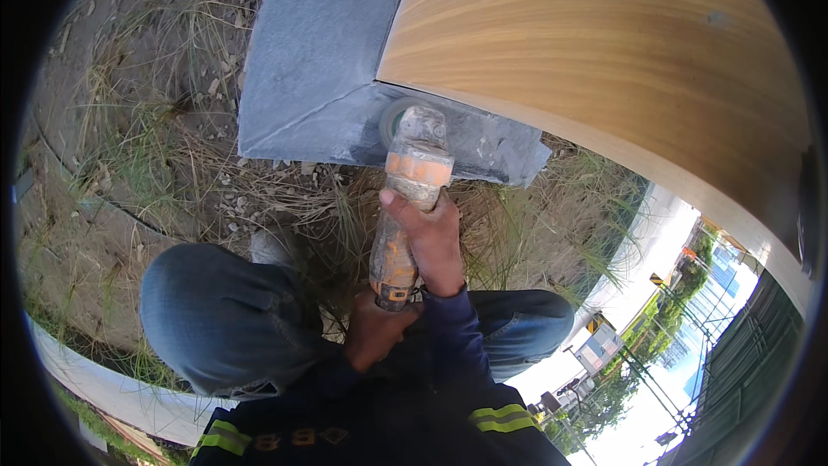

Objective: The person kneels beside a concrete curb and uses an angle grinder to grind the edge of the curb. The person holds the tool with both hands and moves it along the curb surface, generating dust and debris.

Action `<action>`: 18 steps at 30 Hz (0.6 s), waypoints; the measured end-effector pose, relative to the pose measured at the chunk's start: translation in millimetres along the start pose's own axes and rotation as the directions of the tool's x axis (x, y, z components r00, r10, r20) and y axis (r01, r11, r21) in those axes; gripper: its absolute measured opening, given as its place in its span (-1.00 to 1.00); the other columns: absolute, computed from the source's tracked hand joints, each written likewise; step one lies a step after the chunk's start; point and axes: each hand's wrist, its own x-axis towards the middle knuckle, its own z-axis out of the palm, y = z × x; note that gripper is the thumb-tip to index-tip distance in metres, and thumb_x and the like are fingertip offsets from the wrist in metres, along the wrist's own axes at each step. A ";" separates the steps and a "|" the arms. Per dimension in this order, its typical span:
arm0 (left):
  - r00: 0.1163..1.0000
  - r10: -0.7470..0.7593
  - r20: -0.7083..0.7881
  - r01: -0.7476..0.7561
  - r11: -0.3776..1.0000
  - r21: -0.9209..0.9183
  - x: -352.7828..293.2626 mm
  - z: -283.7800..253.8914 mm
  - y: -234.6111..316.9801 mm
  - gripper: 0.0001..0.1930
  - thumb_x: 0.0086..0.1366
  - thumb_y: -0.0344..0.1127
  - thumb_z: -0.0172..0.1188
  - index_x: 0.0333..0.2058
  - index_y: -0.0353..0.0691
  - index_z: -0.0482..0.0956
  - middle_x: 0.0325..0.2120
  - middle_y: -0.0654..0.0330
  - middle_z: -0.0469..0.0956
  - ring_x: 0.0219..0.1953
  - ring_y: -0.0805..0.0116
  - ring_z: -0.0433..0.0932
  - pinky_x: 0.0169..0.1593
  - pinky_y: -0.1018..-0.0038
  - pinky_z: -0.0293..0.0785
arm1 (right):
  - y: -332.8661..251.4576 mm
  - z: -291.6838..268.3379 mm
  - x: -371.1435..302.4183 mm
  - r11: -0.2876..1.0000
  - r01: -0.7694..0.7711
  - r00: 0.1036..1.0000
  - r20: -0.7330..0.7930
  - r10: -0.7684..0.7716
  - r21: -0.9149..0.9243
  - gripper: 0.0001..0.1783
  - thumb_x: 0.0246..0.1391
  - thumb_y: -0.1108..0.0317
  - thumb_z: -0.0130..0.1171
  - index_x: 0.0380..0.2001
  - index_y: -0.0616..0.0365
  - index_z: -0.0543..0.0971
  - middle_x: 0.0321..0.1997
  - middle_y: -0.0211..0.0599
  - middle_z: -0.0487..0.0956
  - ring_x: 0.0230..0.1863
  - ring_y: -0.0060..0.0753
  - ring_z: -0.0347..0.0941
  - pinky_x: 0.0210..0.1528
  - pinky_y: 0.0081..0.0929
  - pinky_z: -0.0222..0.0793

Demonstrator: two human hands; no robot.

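A dusty orange-and-grey angle grinder (394, 252) lies lengthwise in front of me, its head pointing away. My right hand (433, 240) is wrapped round its body just behind the head, thumb across the top. Lower down, my left hand (376, 330) is closed round the rear end of the grinder, partly hidden by it. The round disc (393, 120) shows only at its left edge, over the grey slab (315, 60); the head covers the rest. Around the disc the slab is darker and smeared with dust. I cannot tell whether the disc spins.
A wood-patterned panel (595, 26) rises from the slab's inner edge. Dry soil with grass tufts (147, 138) and a thin dark cable (129, 210) lies left. My bent knees (228, 315) flank the grinder. A white curb (655, 216), fencing and a dark wall (750, 362) stand right.
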 end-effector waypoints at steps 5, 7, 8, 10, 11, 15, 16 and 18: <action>1.000 0.000 -0.024 -0.001 0.999 -0.041 -1.8 -2.6 0.2 -0.60 0.12 -0.21 0.50 -0.19 -0.34 0.59 -0.57 0.21 0.61 -0.68 0.49 0.50 -0.61 0.50 0.39 | -1.9 9.4 2.6 0.998 0.049 0.998 0.037 -0.048 -0.035 -0.54 0.11 0.25 0.48 -0.02 0.28 0.59 -0.16 -0.35 0.67 -0.17 -0.57 0.54 -0.06 -0.48 0.48; 1.000 0.018 -0.017 -0.019 0.999 -0.030 -1.0 2.5 3.5 -0.61 0.13 -0.21 0.49 -0.19 -0.34 0.59 -0.55 0.19 0.62 -0.67 0.49 0.51 -0.60 0.50 0.40 | -3.6 1.0 1.5 1.000 -0.005 1.000 0.005 0.006 -0.014 -0.56 0.11 0.26 0.48 -0.03 0.28 0.59 -0.16 -0.35 0.67 -0.16 -0.57 0.54 -0.06 -0.48 0.48; 1.000 0.014 -0.012 -0.014 1.000 -0.010 -0.6 6.7 4.8 -0.61 0.13 -0.22 0.49 -0.19 -0.35 0.59 -0.55 0.19 0.62 -0.67 0.49 0.51 -0.60 0.49 0.41 | -5.3 -3.4 0.4 0.999 -0.031 0.999 -0.010 0.031 -0.006 -0.56 0.11 0.26 0.48 -0.04 0.28 0.59 -0.17 -0.35 0.67 -0.16 -0.56 0.54 -0.06 -0.48 0.47; 1.000 -0.001 0.007 0.001 1.000 0.009 1.3 9.7 2.3 -0.61 0.13 -0.23 0.48 -0.18 -0.35 0.59 -0.53 0.19 0.63 -0.65 0.48 0.53 -0.59 0.49 0.42 | -3.3 -11.0 -1.9 0.999 -0.040 0.999 -0.011 0.040 -0.007 -0.54 0.13 0.25 0.46 0.01 0.28 0.59 -0.14 -0.33 0.67 -0.16 -0.54 0.54 -0.03 -0.48 0.46; 1.000 -0.012 0.021 0.012 1.000 0.010 3.2 9.3 -4.2 -0.61 0.13 -0.23 0.48 -0.18 -0.36 0.59 -0.52 0.19 0.63 -0.64 0.48 0.54 -0.58 0.49 0.43 | -2.9 -13.5 -2.1 0.999 -0.043 0.999 -0.011 0.043 -0.007 -0.53 0.14 0.25 0.45 0.03 0.28 0.60 -0.12 -0.33 0.67 -0.16 -0.53 0.54 -0.02 -0.48 0.45; 1.000 -0.014 -0.025 0.013 0.999 -0.036 -3.0 9.7 -0.7 -0.62 0.14 -0.33 0.47 -0.12 -0.31 0.55 -0.48 0.24 0.61 -0.64 0.51 0.49 -0.58 0.50 0.38 | -4.6 -3.3 -0.6 0.998 -0.021 0.999 0.030 0.023 -0.052 -0.54 0.15 0.24 0.45 0.02 0.28 0.60 -0.12 -0.32 0.67 -0.15 -0.53 0.54 -0.01 -0.47 0.45; 1.000 -0.001 -0.027 0.000 1.000 -0.031 -2.3 8.7 -1.3 -0.62 0.14 -0.30 0.47 -0.14 -0.33 0.56 -0.49 0.23 0.62 -0.63 0.50 0.51 -0.57 0.50 0.41 | -3.8 0.6 0.6 0.999 0.000 0.999 0.036 0.002 -0.050 -0.55 0.15 0.24 0.45 0.01 0.28 0.60 -0.12 -0.32 0.67 -0.15 -0.53 0.54 -0.01 -0.47 0.45; 0.999 0.025 -0.029 -0.025 0.999 -0.021 -0.8 7.4 -2.1 -0.60 0.14 -0.23 0.49 -0.17 -0.37 0.59 -0.51 0.20 0.64 -0.61 0.49 0.56 -0.56 0.49 0.46 | -4.2 0.6 2.9 0.997 0.047 0.998 0.043 -0.045 -0.055 -0.56 0.15 0.23 0.45 -0.01 0.28 0.61 -0.11 -0.32 0.67 -0.15 -0.53 0.54 -0.01 -0.46 0.46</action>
